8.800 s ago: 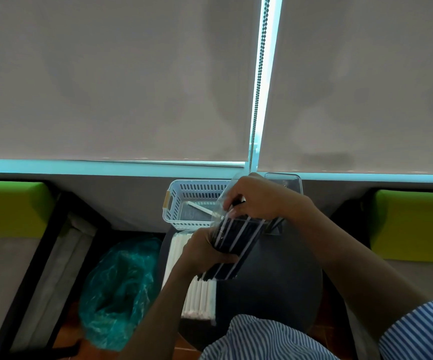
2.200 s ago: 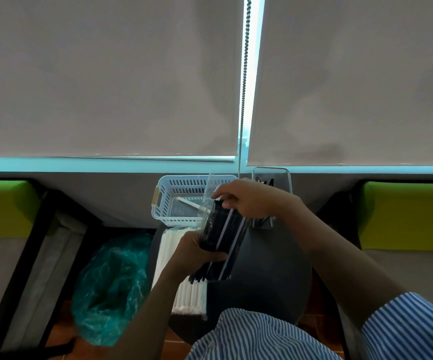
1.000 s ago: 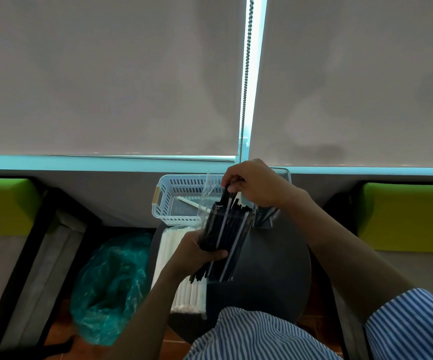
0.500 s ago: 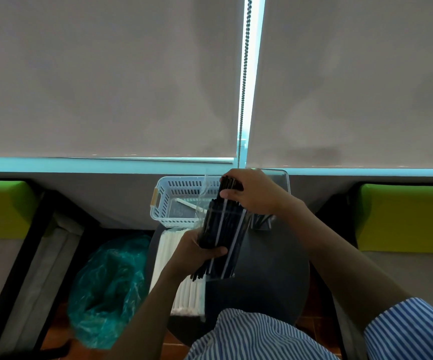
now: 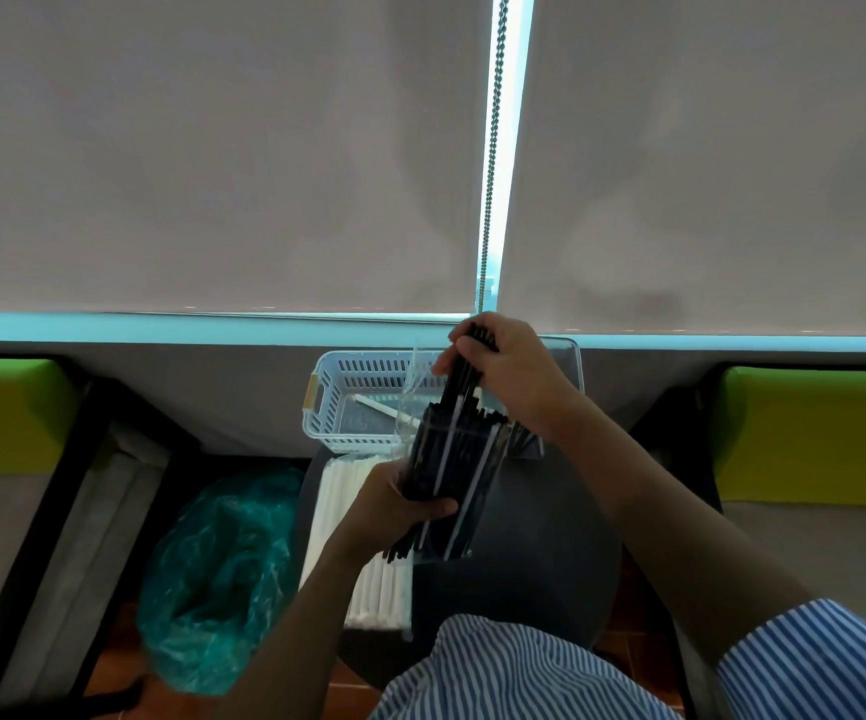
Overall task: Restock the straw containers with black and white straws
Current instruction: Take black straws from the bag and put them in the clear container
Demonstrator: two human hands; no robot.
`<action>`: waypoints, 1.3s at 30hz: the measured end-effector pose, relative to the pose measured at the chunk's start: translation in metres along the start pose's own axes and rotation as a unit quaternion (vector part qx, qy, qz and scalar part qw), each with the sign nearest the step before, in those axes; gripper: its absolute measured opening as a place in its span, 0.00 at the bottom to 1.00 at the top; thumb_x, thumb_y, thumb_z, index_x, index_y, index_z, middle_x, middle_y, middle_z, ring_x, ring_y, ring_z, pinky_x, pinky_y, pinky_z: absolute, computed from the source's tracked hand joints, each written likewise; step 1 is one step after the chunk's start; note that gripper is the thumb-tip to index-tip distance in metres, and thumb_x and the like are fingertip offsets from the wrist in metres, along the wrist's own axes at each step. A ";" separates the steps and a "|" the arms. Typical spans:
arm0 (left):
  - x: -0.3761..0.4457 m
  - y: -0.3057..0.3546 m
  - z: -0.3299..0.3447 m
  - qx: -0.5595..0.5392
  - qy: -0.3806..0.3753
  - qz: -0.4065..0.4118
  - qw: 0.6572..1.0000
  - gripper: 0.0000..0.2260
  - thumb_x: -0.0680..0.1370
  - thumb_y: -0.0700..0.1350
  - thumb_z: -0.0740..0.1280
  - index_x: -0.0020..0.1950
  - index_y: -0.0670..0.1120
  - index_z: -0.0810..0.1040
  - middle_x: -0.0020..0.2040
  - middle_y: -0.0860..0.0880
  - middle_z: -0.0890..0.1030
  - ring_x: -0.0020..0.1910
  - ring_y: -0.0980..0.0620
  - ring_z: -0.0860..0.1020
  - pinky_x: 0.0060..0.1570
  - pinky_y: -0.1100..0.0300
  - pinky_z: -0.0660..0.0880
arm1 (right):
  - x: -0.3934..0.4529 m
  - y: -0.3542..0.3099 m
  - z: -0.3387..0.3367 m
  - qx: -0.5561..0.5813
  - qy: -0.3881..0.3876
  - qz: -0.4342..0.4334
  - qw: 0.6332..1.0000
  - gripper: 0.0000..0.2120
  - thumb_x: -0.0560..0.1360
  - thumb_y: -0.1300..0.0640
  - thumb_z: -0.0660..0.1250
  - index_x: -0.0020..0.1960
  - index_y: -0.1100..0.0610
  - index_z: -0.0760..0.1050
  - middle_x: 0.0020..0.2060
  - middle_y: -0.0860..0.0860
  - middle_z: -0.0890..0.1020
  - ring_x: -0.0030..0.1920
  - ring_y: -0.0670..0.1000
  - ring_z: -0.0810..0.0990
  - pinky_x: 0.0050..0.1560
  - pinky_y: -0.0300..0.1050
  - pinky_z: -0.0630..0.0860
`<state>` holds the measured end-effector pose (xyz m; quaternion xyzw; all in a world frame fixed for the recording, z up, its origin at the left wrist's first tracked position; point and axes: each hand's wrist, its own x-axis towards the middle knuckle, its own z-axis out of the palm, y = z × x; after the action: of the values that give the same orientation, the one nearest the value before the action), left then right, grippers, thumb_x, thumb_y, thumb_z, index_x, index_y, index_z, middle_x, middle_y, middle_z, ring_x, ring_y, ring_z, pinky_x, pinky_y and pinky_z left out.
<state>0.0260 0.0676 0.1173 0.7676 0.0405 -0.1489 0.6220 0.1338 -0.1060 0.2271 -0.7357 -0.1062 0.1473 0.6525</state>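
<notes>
My left hand [image 5: 394, 504] grips a clear plastic pack of black straws [image 5: 446, 475] above the round dark table [image 5: 534, 553]. Above the pack's open top, my right hand [image 5: 508, 371] pinches a small bunch of black straws [image 5: 464, 376], partly drawn out. A pack of white straws [image 5: 363, 563] lies on the table's left side. The white slotted basket [image 5: 347, 402] at the far edge holds one white straw [image 5: 378, 406]. A clear container [image 5: 571, 356] stands behind my right hand, mostly hidden.
A teal plastic bag [image 5: 217, 579] sits on the floor left of the table. Green cushioned seats [image 5: 9, 413] [image 5: 815, 433] flank both sides. A roller blind with a bead chain [image 5: 490, 163] hangs behind the table.
My right hand has risen from the pack's mouth, lifting a bunch of black straws up out of the bag. The left hand keeps holding the pack in place.
</notes>
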 end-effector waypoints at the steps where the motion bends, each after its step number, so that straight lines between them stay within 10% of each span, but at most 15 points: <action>1: 0.000 0.000 0.001 -0.003 -0.001 0.001 1.000 0.15 0.71 0.36 0.78 0.55 0.47 0.85 0.50 0.52 0.87 0.51 0.53 0.85 0.52 0.60 0.81 | 0.001 -0.001 -0.001 0.014 0.008 -0.001 1.000 0.03 0.83 0.65 0.61 0.54 0.62 0.73 0.43 0.58 0.87 0.49 0.59 0.86 0.58 0.62 0.80; 5: 0.002 0.002 0.002 -0.005 -0.002 0.004 1.000 0.16 0.70 0.37 0.78 0.57 0.46 0.85 0.51 0.52 0.87 0.51 0.54 0.85 0.51 0.62 0.81 | 0.000 -0.002 -0.003 -0.023 -0.005 0.018 1.000 0.10 0.80 0.59 0.67 0.60 0.61 0.74 0.46 0.54 0.87 0.51 0.50 0.86 0.61 0.51 0.79; 16: 0.004 0.001 0.004 0.001 -0.001 -0.003 1.000 0.16 0.71 0.38 0.78 0.56 0.49 0.85 0.51 0.54 0.87 0.51 0.55 0.85 0.53 0.60 0.81 | -0.003 0.002 -0.001 -0.225 -0.023 0.005 0.974 0.04 0.77 0.54 0.72 0.45 0.54 0.84 0.40 0.50 0.86 0.44 0.52 0.85 0.55 0.57 0.80; 27: 0.004 -0.002 0.004 -0.009 -0.009 -0.015 1.000 0.17 0.71 0.39 0.78 0.59 0.46 0.84 0.53 0.51 0.87 0.54 0.52 0.85 0.57 0.53 0.81 | -0.004 -0.006 0.003 0.034 0.030 -0.001 0.999 0.08 0.80 0.65 0.66 0.58 0.64 0.74 0.46 0.57 0.87 0.50 0.53 0.87 0.61 0.53 0.79; 39: 0.006 -0.004 0.007 0.013 -0.007 -0.022 1.000 0.17 0.70 0.41 0.79 0.58 0.47 0.84 0.52 0.53 0.87 0.52 0.54 0.85 0.58 0.52 0.81 | -0.012 -0.001 0.013 -0.036 0.051 0.042 0.997 0.04 0.81 0.63 0.65 0.52 0.60 0.79 0.43 0.52 0.87 0.44 0.46 0.87 0.53 0.41 0.80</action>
<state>0.0298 0.0605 0.1104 0.7734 0.0508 -0.1685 0.6090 0.1184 -0.0978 0.2281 -0.7692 -0.0473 0.1332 0.6232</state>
